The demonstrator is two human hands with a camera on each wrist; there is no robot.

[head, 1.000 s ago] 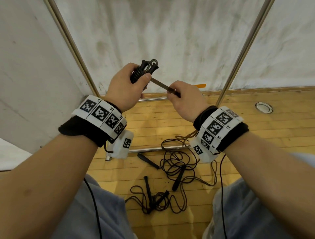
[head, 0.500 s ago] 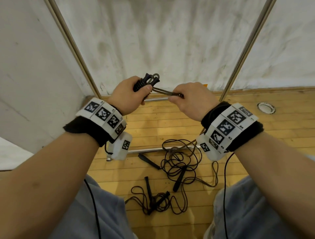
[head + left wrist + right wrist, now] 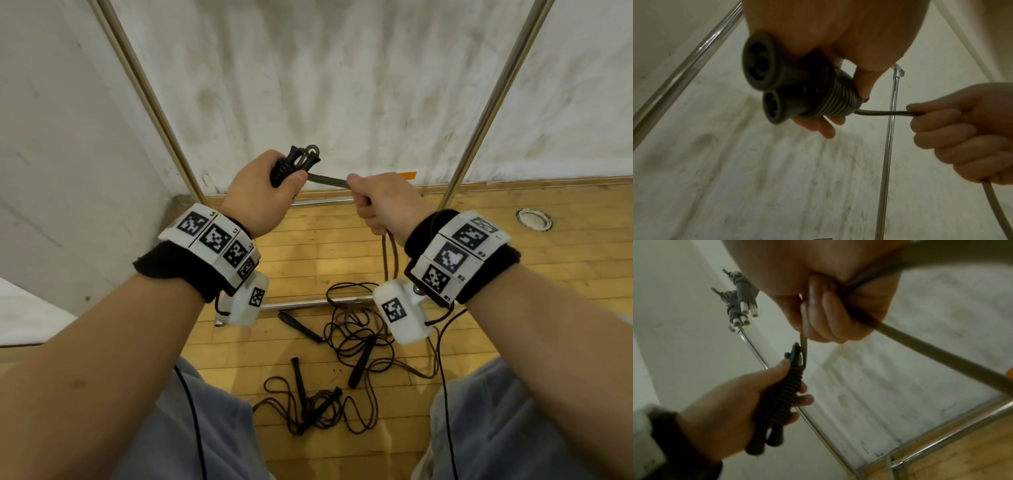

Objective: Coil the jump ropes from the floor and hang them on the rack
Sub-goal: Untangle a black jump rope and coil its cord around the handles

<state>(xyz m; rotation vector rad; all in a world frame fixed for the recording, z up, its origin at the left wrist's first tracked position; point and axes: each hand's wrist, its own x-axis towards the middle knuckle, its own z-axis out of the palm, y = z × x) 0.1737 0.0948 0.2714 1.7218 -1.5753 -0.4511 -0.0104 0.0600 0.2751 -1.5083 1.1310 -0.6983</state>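
My left hand (image 3: 260,195) grips two black jump-rope handles (image 3: 294,164) held side by side, with dark cord wound tightly round them (image 3: 830,99). A short taut stretch of that cord (image 3: 327,180) runs to my right hand (image 3: 380,202), which holds it in a fist; the slack hangs down from the fist (image 3: 390,257) toward the floor. In the right wrist view the wound handles (image 3: 783,395) sit in my left hand (image 3: 731,410) and the cord (image 3: 920,344) passes through my right fist. Two more black ropes lie tangled on the floor (image 3: 356,339) (image 3: 308,404).
The metal rack's uprights (image 3: 150,102) (image 3: 493,99) stand against the grey wall, with low crossbars (image 3: 308,303) near the wooden floor (image 3: 342,246). Grey-and-white handled ropes hang from the rack's top (image 3: 740,301). A round floor fitting (image 3: 533,219) lies at right.
Both hands dipped, then rose a little and moved apart. My right hand keeps pulling the cord out taut to the right of the handles as another turn goes on.
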